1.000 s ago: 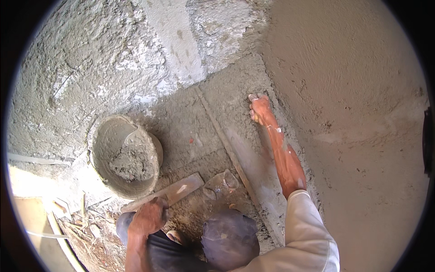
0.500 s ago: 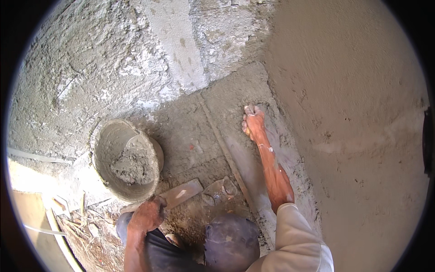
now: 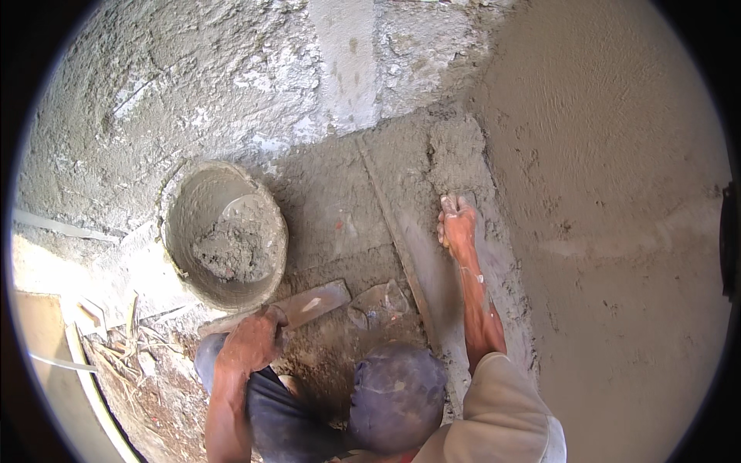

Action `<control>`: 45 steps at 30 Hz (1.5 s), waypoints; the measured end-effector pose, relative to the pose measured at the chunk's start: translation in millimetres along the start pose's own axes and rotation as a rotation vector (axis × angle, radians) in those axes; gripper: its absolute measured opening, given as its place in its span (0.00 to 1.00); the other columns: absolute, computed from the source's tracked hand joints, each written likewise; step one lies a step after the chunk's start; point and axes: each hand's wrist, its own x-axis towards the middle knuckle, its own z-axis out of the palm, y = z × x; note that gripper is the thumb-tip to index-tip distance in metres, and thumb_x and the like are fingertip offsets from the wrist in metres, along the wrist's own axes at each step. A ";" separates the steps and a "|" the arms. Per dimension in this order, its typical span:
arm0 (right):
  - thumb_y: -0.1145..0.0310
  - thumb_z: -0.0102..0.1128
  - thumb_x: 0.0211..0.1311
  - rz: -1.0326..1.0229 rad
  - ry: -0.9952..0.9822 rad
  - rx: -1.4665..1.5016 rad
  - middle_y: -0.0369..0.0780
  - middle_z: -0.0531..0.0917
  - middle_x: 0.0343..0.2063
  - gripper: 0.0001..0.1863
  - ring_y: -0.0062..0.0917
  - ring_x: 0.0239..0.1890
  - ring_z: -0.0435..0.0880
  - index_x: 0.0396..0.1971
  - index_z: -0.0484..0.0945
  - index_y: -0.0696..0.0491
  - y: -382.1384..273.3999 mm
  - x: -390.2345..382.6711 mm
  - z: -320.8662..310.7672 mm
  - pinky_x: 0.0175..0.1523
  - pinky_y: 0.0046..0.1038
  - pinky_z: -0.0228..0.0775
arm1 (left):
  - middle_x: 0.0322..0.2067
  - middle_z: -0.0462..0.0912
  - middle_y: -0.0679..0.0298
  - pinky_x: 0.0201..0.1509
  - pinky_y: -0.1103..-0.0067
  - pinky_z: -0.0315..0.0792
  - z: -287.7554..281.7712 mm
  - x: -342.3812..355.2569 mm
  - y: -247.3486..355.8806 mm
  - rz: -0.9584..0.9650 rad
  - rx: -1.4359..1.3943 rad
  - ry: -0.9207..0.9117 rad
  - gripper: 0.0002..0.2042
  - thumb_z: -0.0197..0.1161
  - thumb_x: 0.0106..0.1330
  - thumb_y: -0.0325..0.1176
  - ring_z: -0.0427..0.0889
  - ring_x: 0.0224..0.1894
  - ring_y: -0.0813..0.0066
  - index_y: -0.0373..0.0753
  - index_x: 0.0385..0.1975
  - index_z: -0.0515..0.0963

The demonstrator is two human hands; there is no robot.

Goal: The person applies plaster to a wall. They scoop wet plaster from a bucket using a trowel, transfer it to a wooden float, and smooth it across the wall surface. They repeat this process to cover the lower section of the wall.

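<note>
My right hand (image 3: 457, 222) is closed in a fist, low over the mortar-covered strip of floor beside the right wall. A sliver of a yellowish handle shows at its fingers; the rest of what it grips is hidden. Rough wet mortar (image 3: 461, 158) lies just beyond the knuckles. Over my left knee, my left hand (image 3: 251, 339) has its fingers curled, and I cannot make out whether anything is inside them. Beside it lies a flat wooden board (image 3: 312, 303). A round, mortar-crusted bucket (image 3: 171, 224) stands just beyond, partly filled with grey mortar (image 3: 235, 243).
A long thin strip (image 3: 397, 239) runs along the floor left of my right arm. A crumpled mortar-stained piece (image 3: 378, 305) lies near my right knee (image 3: 397, 397). Smooth plaster covers the right wall (image 3: 610, 231); rough wall (image 3: 193, 85) rises ahead. Wooden scraps (image 3: 127, 339) lie at left.
The view has shifted, so the bucket, board and wall sit differently in the picture. Rough mortar now shows more plainly beyond my right fist, which is drawn slightly nearer. My left hand stays over the knee.
</note>
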 end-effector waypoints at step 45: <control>0.61 0.54 0.83 0.089 -0.701 0.316 0.33 0.74 0.23 0.14 0.16 0.13 0.71 0.55 0.75 0.56 -135.8 -171.6 81.0 0.15 0.22 0.65 | 0.56 0.82 0.45 0.65 0.55 0.76 -0.2 -17.7 -25.2 0.012 0.104 -0.143 0.21 0.62 0.75 0.44 0.83 0.59 0.43 0.35 0.58 0.77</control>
